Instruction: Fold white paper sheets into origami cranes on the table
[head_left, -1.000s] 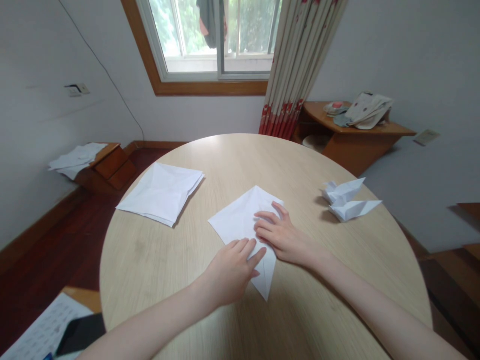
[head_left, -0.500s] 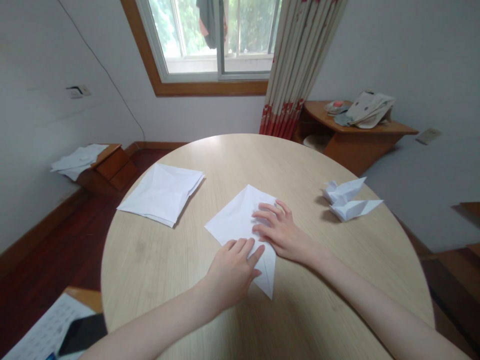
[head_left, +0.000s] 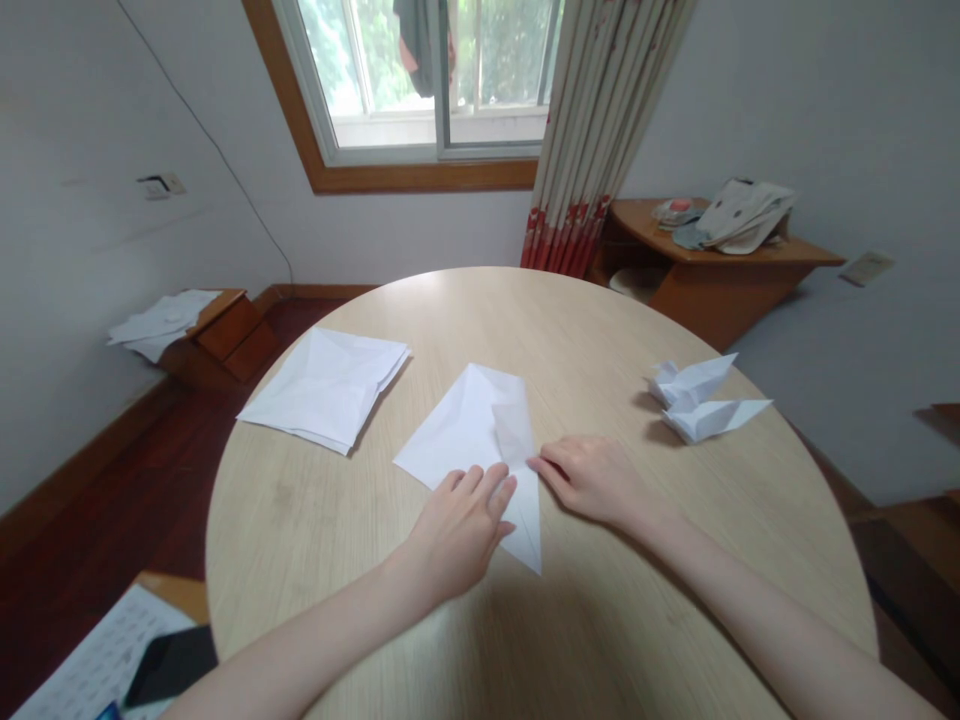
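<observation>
A partly folded sheet of white paper (head_left: 442,430) lies in front of me, with its right edge folded over and a narrow point toward me. My left hand (head_left: 461,535) rests on its lower part, fingers laid on the paper and the thumb apart. At the right edge, my right hand (head_left: 589,478) is closed, its thumb and curled forefinger pinching the folded side. The fingertips partly cover that edge.
A stack of white paper sheets (head_left: 322,390) lies at the left of the round table (head_left: 495,310). Two folded paper birds (head_left: 694,400) stand on the right. Below left are a black phone (head_left: 169,665) and a printed sheet (head_left: 90,650).
My right hand has slid off the paper's face to its right edge, its fingers going from spread to pinched. The sheet has shifted slightly left and turned; my left hand stays on it.
</observation>
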